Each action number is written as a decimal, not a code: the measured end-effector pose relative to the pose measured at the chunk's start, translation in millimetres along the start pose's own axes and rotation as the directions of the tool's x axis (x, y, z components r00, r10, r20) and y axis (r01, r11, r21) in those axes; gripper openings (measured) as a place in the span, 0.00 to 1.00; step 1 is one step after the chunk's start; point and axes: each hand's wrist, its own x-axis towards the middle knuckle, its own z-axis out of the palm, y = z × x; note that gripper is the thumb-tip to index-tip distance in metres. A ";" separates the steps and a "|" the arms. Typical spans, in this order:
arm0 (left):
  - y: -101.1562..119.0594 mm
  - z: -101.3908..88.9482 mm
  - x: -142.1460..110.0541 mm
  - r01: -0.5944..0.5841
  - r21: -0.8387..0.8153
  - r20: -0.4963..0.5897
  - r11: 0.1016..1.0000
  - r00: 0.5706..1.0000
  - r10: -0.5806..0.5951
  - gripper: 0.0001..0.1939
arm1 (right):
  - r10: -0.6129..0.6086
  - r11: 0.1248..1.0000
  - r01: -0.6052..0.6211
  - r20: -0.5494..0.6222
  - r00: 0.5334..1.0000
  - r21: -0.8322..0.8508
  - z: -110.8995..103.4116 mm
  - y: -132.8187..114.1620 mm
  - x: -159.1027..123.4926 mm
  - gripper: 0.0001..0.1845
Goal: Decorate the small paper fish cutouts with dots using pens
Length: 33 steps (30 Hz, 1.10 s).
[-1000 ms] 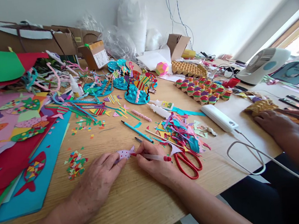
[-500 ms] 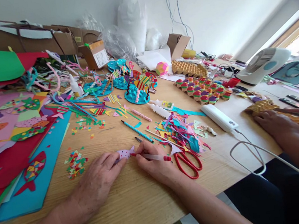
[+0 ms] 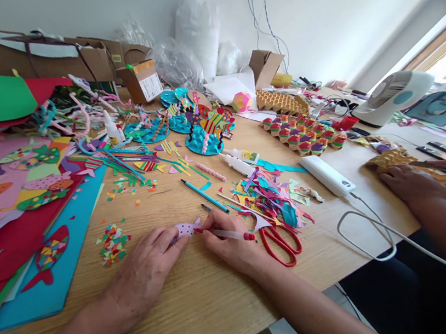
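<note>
Fish cutout [image 3: 185, 230] of dotted lilac paper, tail to the right, on a wood-grain table [image 3: 178, 322]

One fish cutout lies at the person's fingertips, near the middle of the view, its long axis running left to right. Its forked tail points right and slightly away from the person; the head end is hidden under the left hand [image 3: 149, 260], which grips the body between thumb and fingers. The right hand [image 3: 233, 243] grasps one red pen [image 3: 235, 234], tip aimed left at the tail; whether it touches the paper cannot be told.

Just right of that hand is one pair of red-handled scissors [image 3: 287, 241], handles toward the person, beside one heap of paper scraps [image 3: 279, 195]. Farther back, two white glue bottles [image 3: 238, 165] lie down. One light-blue pen [image 3: 205, 196] lies slantwise beyond the hands. To the left are one pile of paper triangles [image 3: 113, 245] and one red mosaic fish [image 3: 54, 249]. At far right, a co-worker's hand [image 3: 414, 184] rests on ridged cardboard [image 3: 391, 158]
</note>
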 end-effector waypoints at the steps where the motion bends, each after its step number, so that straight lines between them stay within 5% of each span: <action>1: -0.2 -0.1 0.1 -0.005 0.004 -0.007 1.000 1.000 0.005 0.23 | 0.001 1.000 -0.001 0.005 1.000 0.009 0.3 1.4 -0.1 0.05; 8: 1.0 2.7 -1.3 0.011 0.015 -0.023 1.000 1.000 -0.011 0.24 | -0.006 0.981 0.021 -0.077 0.997 0.194 -9.9 -1.0 -11.6 0.02; 11: 1.4 5.7 -1.9 0.050 0.010 -0.020 0.999 0.999 -0.050 0.24 | -0.196 0.980 0.200 -0.136 0.971 0.016 -31.8 -17.0 -13.1 0.03; 15: 1.9 8.3 -2.1 0.038 0.003 -0.026 0.999 0.999 -0.038 0.25 | -0.426 0.845 0.405 0.020 0.905 -0.350 -63.1 -18.1 10.8 0.07; 23: 3.7 20.4 -4.6 0.104 -0.003 -0.079 0.995 0.991 -0.104 0.29 | -0.184 0.642 0.368 0.331 0.926 -0.673 -72.7 14.4 86.9 0.20; 33: 1.6 15.1 -4.5 0.076 0.015 -0.096 0.997 0.993 -0.074 0.28 | 0.039 0.485 0.326 0.393 0.919 -0.811 -56.2 19.8 103.0 0.14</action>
